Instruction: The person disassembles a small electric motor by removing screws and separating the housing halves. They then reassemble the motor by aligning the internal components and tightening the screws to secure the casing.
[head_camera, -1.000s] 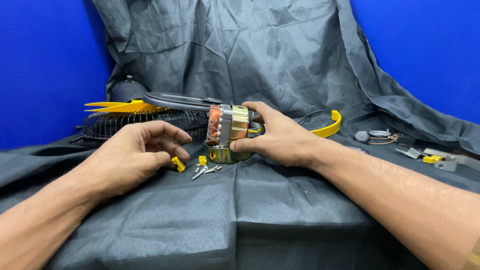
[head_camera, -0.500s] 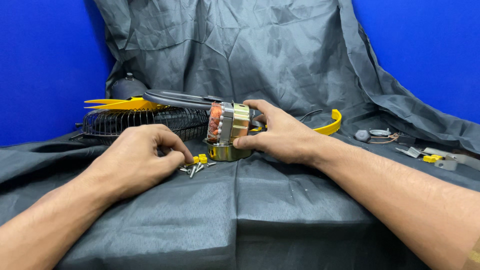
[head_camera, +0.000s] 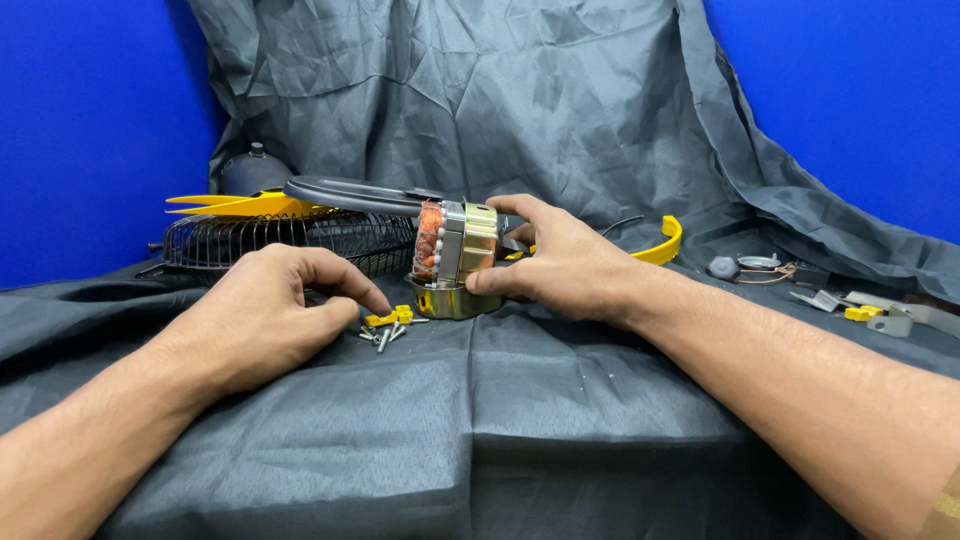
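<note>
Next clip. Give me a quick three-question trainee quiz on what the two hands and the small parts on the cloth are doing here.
1. True or false: the right hand grips the fan motor.
2. What does the left hand reach for? A) the wire fan guard B) the small yellow pieces and screws C) the curved yellow strip
3. Fill in: the motor stands in a shiny metal ____.

Key
1. True; its fingers close around the motor's side.
2. B; the fingertips are at the yellow pieces on the grey cloth.
3. Cup.
</note>
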